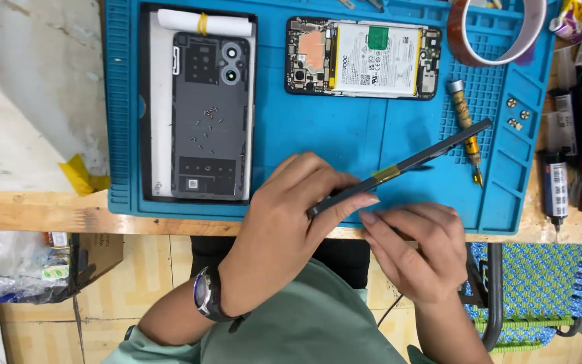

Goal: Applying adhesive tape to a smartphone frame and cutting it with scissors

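My left hand (289,209) grips a thin dark phone panel (426,154), held edge-on and tilted up to the right, with a strip of yellow tape across its middle. My right hand (412,246) is just below it, fingertips curled against the panel's lower edge; something thin may be pinched in them, but I cannot tell. Both hands hover over the near edge of a blue work mat (345,135). On the mat lies an opened phone (362,57) with its battery and boards exposed.
A grey back cover (210,114) with several tiny screws on it lies in a black tray at the mat's left. A brass-handled screwdriver (465,128), a roll of amber tape (496,30) and glue tubes (556,189) sit right. A woven stool (533,283) stands below.
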